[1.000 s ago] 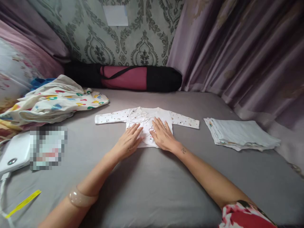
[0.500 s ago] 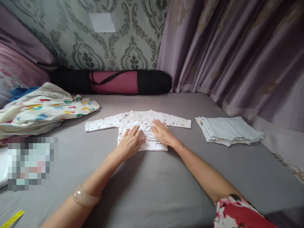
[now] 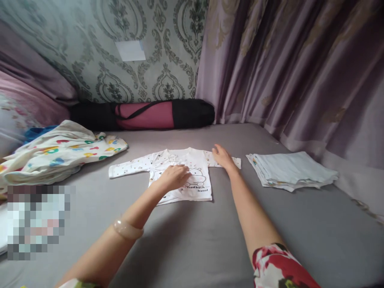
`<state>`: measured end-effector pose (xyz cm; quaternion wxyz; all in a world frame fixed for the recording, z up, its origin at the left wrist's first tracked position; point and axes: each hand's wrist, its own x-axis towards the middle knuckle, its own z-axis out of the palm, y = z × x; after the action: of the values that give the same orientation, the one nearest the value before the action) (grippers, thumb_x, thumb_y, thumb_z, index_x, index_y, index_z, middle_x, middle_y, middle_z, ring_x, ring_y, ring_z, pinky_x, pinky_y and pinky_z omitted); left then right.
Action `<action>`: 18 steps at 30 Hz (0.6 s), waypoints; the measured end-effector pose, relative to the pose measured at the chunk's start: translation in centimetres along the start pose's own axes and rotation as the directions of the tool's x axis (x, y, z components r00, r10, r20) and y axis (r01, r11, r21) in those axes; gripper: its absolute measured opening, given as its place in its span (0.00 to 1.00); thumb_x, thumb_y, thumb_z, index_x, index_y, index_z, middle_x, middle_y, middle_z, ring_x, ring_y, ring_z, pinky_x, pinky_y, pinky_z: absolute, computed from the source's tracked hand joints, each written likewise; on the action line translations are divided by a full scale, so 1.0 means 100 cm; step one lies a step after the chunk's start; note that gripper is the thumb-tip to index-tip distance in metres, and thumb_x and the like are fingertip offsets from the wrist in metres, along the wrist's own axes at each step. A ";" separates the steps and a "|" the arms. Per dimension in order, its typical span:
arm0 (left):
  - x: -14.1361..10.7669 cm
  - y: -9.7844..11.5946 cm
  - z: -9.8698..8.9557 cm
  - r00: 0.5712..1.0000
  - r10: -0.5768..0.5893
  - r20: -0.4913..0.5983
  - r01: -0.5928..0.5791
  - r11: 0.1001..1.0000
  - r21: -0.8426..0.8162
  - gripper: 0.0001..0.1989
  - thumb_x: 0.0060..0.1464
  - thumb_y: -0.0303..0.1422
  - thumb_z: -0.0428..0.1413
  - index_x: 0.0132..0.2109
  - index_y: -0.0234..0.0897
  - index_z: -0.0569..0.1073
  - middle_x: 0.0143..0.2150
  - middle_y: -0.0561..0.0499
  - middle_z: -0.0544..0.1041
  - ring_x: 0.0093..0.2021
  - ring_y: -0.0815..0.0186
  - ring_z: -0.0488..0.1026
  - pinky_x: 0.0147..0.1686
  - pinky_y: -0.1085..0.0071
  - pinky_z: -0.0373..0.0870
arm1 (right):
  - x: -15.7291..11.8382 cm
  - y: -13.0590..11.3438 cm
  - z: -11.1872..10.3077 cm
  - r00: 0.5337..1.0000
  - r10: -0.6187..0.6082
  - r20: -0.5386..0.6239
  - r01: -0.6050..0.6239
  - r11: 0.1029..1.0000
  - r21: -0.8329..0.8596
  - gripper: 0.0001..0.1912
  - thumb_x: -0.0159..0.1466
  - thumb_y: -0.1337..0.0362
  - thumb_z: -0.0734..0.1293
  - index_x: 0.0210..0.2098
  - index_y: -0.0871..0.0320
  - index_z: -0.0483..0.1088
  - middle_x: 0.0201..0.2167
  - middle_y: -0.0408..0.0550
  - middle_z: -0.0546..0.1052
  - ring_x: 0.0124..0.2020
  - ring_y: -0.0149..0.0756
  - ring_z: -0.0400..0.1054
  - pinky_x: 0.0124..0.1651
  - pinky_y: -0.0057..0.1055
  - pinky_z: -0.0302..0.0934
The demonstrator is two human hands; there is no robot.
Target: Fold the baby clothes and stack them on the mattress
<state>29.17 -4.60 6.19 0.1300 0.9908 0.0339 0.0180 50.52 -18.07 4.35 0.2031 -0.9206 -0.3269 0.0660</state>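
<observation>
A small white baby shirt (image 3: 196, 194) lies spread out on the grey bed sheet, long sleeves out to both sides, a cartoon bear drawing and dark lettering on its front. My left hand (image 3: 176, 177) is over the middle of the shirt, fingers stretched to the right; whether it presses on the cloth I cannot tell. Over the sleeve on the right is my right hand (image 3: 222, 156), its fingers extended and partly apart. Neither hand visibly grips the fabric.
A stack of folded pale cloths (image 3: 295, 170) lies at the right. Rumpled cloth with colourful prints (image 3: 69, 150) is piled at the left, near a blurred patch (image 3: 39, 224). A black and maroon long bag (image 3: 144, 115) lies along the wall, beside purple curtains (image 3: 255, 60).
My right hand has moved from the shirt's front up and right onto the sleeve. My left hand has shifted slightly right across the front. The view has tilted up a little.
</observation>
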 end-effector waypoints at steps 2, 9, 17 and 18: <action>0.018 -0.005 0.004 0.999 0.009 -0.052 -0.011 0.999 -0.035 0.16 0.63 0.35 0.42 0.48 0.34 0.72 0.46 0.39 0.76 0.44 0.56 0.75 0.44 0.61 0.69 | 0.004 0.017 -0.007 0.988 0.126 -0.085 -0.131 0.990 -0.060 0.26 0.69 0.62 0.52 0.63 0.66 0.60 0.61 0.60 0.67 0.62 0.43 0.60 0.61 0.34 0.52; 0.078 -0.012 0.035 0.986 0.032 -0.163 -0.053 0.991 -0.127 0.21 0.59 0.26 0.43 0.58 0.33 0.66 0.59 0.38 0.70 0.57 0.58 0.70 0.56 0.62 0.66 | 0.003 0.064 -0.014 0.955 0.286 -0.082 -0.296 0.935 -0.193 0.19 0.65 0.66 0.59 0.52 0.61 0.73 0.54 0.64 0.71 0.58 0.49 0.63 0.55 0.38 0.58; 0.120 -0.013 0.059 0.983 0.049 -0.175 -0.080 0.982 -0.171 0.23 0.58 0.26 0.46 0.60 0.27 0.64 0.61 0.34 0.67 0.62 0.56 0.64 0.62 0.62 0.61 | 0.010 0.083 -0.020 0.924 0.378 -0.064 -0.382 0.921 -0.074 0.17 0.59 0.64 0.64 0.46 0.61 0.76 0.47 0.60 0.77 0.50 0.47 0.70 0.48 0.34 0.62; 0.121 -0.014 0.061 0.984 0.048 -0.172 -0.077 0.982 -0.171 0.23 0.58 0.28 0.47 0.60 0.27 0.64 0.62 0.34 0.66 0.63 0.56 0.63 0.62 0.62 0.60 | 0.012 0.086 -0.020 0.922 0.381 -0.062 -0.384 0.922 -0.048 0.17 0.59 0.63 0.64 0.45 0.61 0.77 0.45 0.59 0.78 0.49 0.46 0.71 0.46 0.33 0.62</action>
<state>41.46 -3.94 0.26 0.2134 0.9709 0.0116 0.1079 56.88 -24.05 2.64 0.1676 -0.9737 -0.1374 0.0707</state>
